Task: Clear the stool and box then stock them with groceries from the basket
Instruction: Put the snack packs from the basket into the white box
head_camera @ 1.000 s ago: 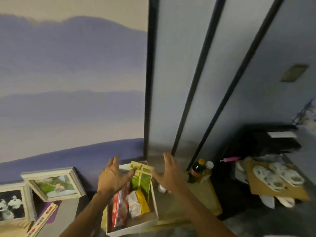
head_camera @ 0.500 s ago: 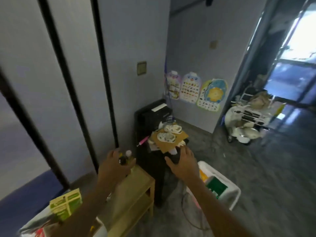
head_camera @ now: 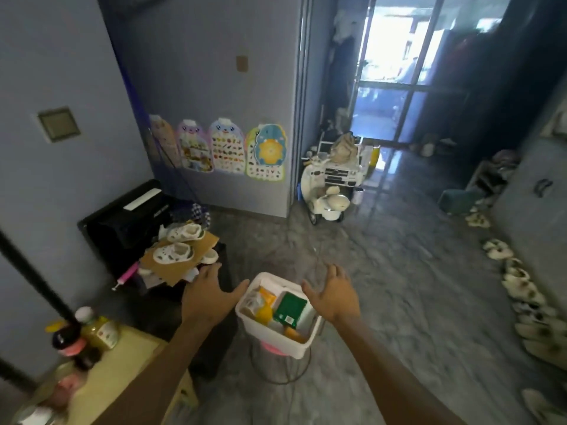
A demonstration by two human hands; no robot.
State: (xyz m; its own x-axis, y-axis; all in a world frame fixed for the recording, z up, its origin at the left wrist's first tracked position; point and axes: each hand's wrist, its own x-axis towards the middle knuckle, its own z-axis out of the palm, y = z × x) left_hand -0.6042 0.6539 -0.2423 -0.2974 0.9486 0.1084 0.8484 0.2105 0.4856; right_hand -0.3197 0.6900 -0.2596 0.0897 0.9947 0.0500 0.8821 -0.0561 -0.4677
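here the white basket (head_camera: 270,335) sits on a pink-topped round stool (head_camera: 271,348) on the floor, with a green packet (head_camera: 290,306) and a yellow packet (head_camera: 265,305) inside. the left hand (head_camera: 208,297) and right hand (head_camera: 334,297) hover just beside its rim, fingers spread wide, holding nothing. at the left a wooden stool (head_camera: 122,354) carries bottles (head_camera: 101,331).
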